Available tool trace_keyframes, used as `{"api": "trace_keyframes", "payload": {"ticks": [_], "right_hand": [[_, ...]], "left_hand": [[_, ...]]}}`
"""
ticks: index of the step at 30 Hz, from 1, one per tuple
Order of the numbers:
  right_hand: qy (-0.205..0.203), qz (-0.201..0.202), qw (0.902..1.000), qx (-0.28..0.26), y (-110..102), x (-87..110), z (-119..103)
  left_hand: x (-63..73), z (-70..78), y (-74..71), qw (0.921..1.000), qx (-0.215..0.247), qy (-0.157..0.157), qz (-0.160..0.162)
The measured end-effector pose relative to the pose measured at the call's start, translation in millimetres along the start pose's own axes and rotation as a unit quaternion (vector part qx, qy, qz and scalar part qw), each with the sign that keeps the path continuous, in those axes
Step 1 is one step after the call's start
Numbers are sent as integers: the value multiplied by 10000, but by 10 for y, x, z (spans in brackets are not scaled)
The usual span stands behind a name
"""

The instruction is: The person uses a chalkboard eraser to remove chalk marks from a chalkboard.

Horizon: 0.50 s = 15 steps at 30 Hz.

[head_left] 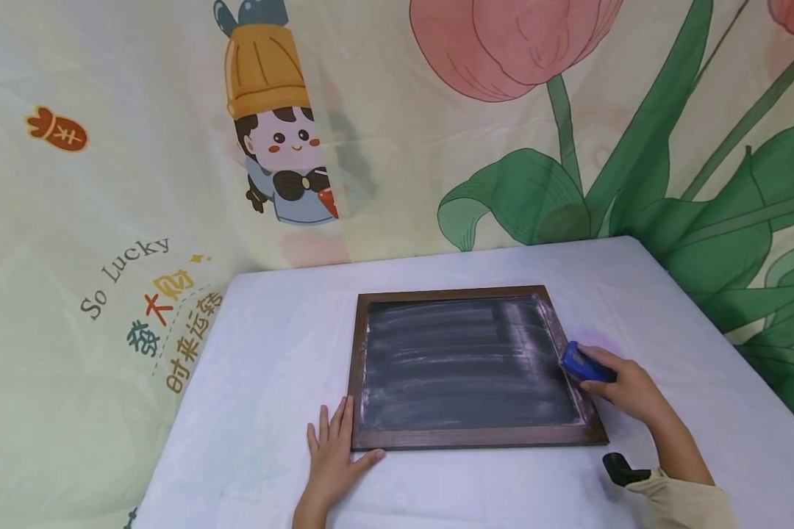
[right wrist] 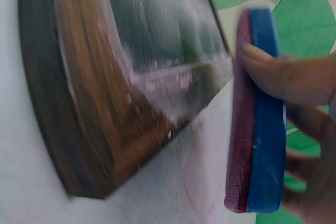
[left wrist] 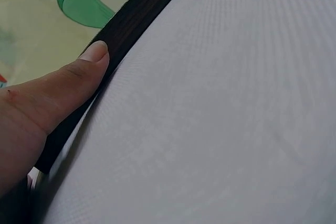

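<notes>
A small chalkboard in a brown wooden frame lies on a white-covered table, streaked with smeared chalk that is whitest near its right side. At its lower left corner the left hand rests with fingers along the left edge and the thumb at the bottom edge; that thumb presses the dark frame in the left wrist view. The right hand grips a blue chalkboard eraser at the board's right edge. In the right wrist view the eraser is tilted on its side, its dark red felt facing the board's chalk-dusted corner.
The white tablecloth surrounds the board. A pale pinkish chalk smudge marks it beside the eraser. Behind the table hangs a printed backdrop with tulips and a cartoon figure. A black wrist mount juts out by the right sleeve.
</notes>
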State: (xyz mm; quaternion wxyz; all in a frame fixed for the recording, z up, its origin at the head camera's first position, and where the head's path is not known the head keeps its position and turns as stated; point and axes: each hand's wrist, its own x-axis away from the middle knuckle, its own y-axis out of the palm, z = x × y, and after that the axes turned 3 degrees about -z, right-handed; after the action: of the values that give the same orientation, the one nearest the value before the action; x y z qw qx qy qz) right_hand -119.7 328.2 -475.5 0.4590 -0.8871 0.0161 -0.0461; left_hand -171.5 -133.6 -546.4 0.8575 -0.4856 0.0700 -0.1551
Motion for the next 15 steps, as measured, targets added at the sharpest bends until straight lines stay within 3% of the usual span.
{"api": "trace_keyframes", "payload": {"ticks": [7,15], "right_hand": [[1603,5,9854,575,-66,-151,111],[2077,-168,9760,628,22,-211,151]], "left_hand": [[-7,-6,-19,10000,-36,-3,-27],[0,4,-23,10000,-36,-53,-75]]}}
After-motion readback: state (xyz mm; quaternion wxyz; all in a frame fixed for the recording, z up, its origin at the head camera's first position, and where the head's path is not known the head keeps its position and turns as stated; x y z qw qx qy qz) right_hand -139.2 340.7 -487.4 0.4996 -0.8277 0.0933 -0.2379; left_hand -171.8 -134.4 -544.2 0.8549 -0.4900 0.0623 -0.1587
